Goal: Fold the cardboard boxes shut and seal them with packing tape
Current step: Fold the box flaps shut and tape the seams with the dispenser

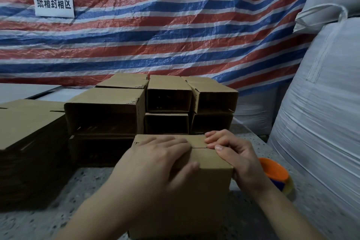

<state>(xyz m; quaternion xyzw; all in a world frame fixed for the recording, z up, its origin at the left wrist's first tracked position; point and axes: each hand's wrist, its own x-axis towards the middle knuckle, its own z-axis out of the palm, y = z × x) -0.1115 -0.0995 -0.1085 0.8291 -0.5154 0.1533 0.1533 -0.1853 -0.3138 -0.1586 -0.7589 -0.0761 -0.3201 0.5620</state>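
Note:
A small brown cardboard box (206,159) stands in front of me on the speckled table (58,197), its two top flaps folded down and meeting in a seam. My left hand (155,163) lies flat on the top, pressing the flaps. My right hand (233,154) grips the box's right edge, thumb and fingertips pinching at the seam's right end. A roll of packing tape with an orange core (276,174) lies on the table just right of my right hand, partly hidden by it.
Several open-ended boxes (169,101) are stacked behind the closed one. A pile of flat cardboard (25,122) sits at left. Big white woven sacks (321,103) crowd the right. A striped tarp (165,25) with a paper sign (53,3) hangs behind.

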